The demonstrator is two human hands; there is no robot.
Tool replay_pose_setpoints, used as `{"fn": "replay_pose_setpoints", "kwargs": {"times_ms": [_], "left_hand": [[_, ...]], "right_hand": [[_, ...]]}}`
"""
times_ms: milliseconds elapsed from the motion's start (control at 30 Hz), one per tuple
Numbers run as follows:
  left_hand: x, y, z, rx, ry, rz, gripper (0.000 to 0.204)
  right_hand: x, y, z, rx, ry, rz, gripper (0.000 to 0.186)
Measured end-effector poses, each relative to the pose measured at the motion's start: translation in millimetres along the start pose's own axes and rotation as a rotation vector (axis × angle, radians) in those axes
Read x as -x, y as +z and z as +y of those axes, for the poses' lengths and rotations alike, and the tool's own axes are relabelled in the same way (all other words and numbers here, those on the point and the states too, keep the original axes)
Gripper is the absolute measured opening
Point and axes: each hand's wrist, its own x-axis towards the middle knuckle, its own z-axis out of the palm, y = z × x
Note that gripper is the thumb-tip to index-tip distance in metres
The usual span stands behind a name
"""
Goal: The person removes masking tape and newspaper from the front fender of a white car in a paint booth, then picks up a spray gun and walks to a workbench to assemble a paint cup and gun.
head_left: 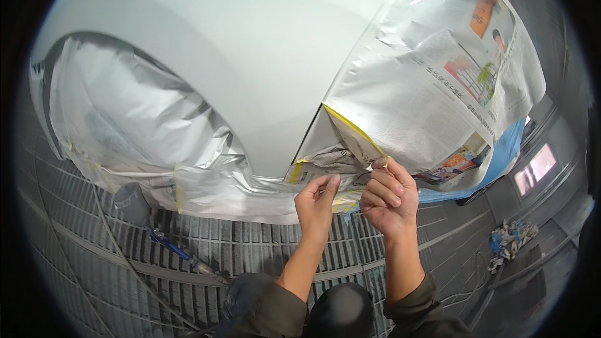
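- At far left, a crinkled silvery-white sheet point(138, 106) fills the arch of a smooth white car panel point(269, 50).
- Next, the left hand point(317, 205) is at crumpled grey newspaper point(333, 158), thumb and fingers close together; I can't tell whether it grips.
- Just right, the right hand point(392, 197) pinches the lower end of a narrow yellow tape strip point(355, 126) edging that newspaper.

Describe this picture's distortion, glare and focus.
Head view: the floor grating curves toward the rim; head view: the silvery wheel-arch covering shines along its creases, and the pale panel has a bright spot up top; head view: the right hand looks fairly sharp.
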Motion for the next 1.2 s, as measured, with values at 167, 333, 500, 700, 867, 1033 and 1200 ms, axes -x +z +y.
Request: {"fn": "replay_pose_setpoints", "kwargs": {"times_ms": [167, 333, 500, 700, 867, 1033, 1200], "left_hand": [[0.2, 46.2, 42.6, -0.091, 0.206, -0.07, 0.029], [-1.4, 78.0, 68.5, -1.006, 1.047, -0.047, 0.051], [-13.9, 101.5, 73.9, -1.358, 1.409, -0.177, 0.042], [-10.1, 130.4, 87.9, -1.462, 1.606, -0.348, 0.038], [-17.7, 158.6, 100.9, -1.397, 1.671, -0.498, 0.026], [-21.1, 182.8, 118.9, -1.329, 1.655, -0.671, 0.017], [-24.4, 209.0, 116.7, -1.317, 1.616, -0.785, 0.01]], "right_hand": [[23.1, 10.7, -19.7, -0.16, -0.024, -0.08, 0.026], [43.5, 12.0, -43.9, -0.269, -0.045, -0.152, 0.029], [64.4, 13.7, -56.1, -0.334, -0.065, -0.198, 0.029], [86.5, -0.4, -77.4, -0.409, -0.128, -0.253, 0.031], [92.2, -2.8, -96.6, -0.392, -0.163, -0.272, 0.034], [101.1, 1.9, -111.2, -0.277, -0.242, -0.224, 0.044], [117.3, -22.0, -136.9, 0.402, -0.702, 0.125, 0.043]]}}
